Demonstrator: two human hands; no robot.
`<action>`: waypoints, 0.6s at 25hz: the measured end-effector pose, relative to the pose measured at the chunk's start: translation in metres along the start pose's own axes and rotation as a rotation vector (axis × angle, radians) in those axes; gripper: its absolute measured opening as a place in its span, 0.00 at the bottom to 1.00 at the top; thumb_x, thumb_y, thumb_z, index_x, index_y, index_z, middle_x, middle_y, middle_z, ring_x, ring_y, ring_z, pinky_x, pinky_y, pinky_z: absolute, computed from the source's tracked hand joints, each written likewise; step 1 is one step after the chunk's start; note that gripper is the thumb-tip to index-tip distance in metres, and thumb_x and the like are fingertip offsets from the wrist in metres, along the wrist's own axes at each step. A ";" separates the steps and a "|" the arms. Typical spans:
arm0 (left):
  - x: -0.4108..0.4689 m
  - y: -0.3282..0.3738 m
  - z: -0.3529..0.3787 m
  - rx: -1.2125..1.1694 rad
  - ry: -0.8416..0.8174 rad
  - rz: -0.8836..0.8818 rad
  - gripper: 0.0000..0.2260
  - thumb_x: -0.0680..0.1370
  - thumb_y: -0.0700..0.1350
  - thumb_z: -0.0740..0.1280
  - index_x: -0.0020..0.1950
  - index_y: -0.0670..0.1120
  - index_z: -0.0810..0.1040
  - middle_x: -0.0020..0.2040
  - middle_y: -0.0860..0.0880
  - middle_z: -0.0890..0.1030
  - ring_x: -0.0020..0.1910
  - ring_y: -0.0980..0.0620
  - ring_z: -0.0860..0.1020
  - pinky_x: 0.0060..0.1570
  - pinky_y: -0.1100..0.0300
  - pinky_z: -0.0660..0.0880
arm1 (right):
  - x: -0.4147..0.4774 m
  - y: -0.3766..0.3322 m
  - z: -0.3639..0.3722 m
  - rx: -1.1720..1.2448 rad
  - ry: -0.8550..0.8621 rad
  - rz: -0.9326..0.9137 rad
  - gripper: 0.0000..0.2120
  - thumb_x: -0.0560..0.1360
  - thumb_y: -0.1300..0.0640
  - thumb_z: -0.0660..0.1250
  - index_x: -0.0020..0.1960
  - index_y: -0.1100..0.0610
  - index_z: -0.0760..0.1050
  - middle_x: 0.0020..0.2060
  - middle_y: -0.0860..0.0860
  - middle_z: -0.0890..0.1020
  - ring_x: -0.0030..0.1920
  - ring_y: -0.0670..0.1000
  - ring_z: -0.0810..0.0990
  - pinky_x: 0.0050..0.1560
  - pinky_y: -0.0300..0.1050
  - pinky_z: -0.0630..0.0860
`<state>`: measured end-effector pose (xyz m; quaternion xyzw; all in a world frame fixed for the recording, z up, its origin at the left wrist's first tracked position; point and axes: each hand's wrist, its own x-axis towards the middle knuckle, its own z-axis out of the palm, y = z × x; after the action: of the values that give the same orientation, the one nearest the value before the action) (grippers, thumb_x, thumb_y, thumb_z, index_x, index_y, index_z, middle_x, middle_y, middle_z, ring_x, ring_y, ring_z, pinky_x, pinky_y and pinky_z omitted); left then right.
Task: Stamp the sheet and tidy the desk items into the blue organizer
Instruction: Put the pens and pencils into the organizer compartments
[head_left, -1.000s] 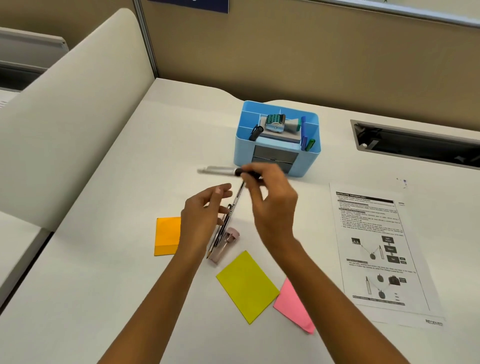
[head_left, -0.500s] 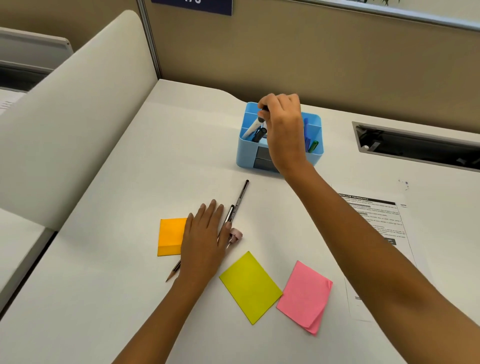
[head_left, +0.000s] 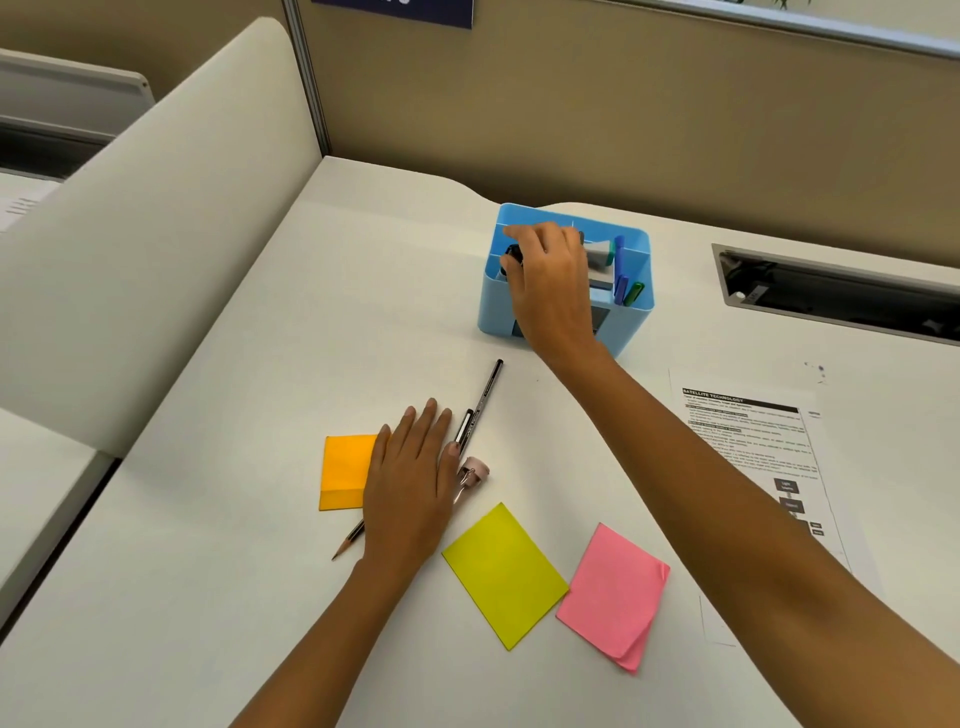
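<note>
The blue organizer stands at the back of the desk with blue and green markers in its right slot. My right hand reaches into its left compartment, fingers curled around a black-capped pen that stands in the slot. My left hand lies flat and open on the desk, covering part of a pencil and touching a black pen. A pink binder clip lies by its fingers. The printed sheet is at the right, partly under my right arm.
Orange, yellow and pink sticky note pads lie near the front of the desk. A cream divider panel borders the left side. A cable slot opens at the back right.
My right hand carried the black-capped pen from above the desk to the organizer and lowered it into the left compartment. My left hand went flat onto the desk.
</note>
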<state>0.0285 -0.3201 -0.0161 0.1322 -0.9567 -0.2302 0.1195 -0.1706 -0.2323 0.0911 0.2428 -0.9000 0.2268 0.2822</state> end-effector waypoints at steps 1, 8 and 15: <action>0.000 0.000 0.000 -0.004 0.003 0.000 0.26 0.81 0.57 0.40 0.73 0.50 0.65 0.74 0.51 0.65 0.74 0.51 0.60 0.73 0.55 0.50 | -0.006 -0.003 -0.007 0.039 0.061 -0.003 0.11 0.74 0.62 0.68 0.57 0.61 0.77 0.50 0.59 0.80 0.52 0.58 0.76 0.52 0.49 0.74; 0.006 0.003 -0.004 -0.083 0.011 -0.030 0.25 0.80 0.54 0.43 0.70 0.49 0.69 0.72 0.49 0.69 0.73 0.49 0.63 0.72 0.55 0.50 | -0.100 -0.004 -0.019 0.255 -0.227 -0.163 0.14 0.72 0.74 0.65 0.54 0.62 0.78 0.50 0.57 0.80 0.54 0.54 0.77 0.50 0.46 0.77; 0.009 0.002 -0.010 -0.098 -0.031 -0.024 0.27 0.79 0.55 0.43 0.68 0.46 0.72 0.69 0.47 0.72 0.69 0.46 0.68 0.70 0.51 0.58 | -0.147 0.005 0.001 0.200 -0.458 -0.211 0.12 0.72 0.68 0.68 0.55 0.60 0.78 0.51 0.55 0.81 0.54 0.55 0.77 0.53 0.47 0.76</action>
<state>0.0223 -0.3250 -0.0050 0.1341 -0.9443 -0.2802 0.1084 -0.0677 -0.1832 -0.0021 0.4069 -0.8832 0.2232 0.0678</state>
